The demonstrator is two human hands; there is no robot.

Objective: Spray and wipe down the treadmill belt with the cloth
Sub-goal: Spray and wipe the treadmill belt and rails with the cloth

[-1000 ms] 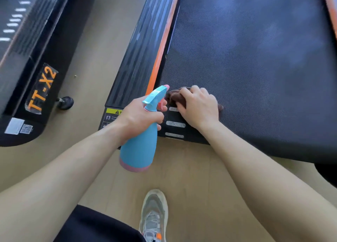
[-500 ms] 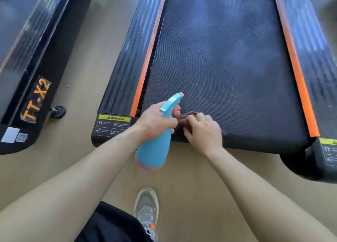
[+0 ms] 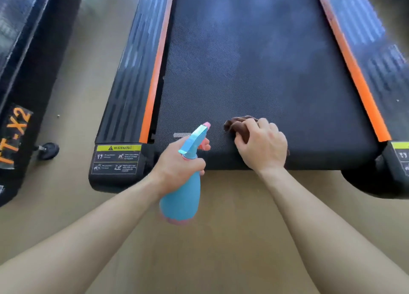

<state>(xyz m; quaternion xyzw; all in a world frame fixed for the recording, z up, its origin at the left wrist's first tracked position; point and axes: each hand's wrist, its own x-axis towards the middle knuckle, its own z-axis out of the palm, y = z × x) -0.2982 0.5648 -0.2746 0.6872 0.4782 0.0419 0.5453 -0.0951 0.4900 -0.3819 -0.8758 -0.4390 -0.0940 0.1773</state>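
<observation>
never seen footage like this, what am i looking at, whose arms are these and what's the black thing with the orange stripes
There is no robot here. A camera worn on a person's head looks down at their own two arms. The black surface is a treadmill belt, flanked by orange strips. The left hand grips a blue spray bottle, its nozzle pointing toward the belt. The right hand holds a bunched brown cloth against the belt close to its near edge. A yellow warning label sits on the near left corner, and another machine stands farther left on the beige floor.
</observation>
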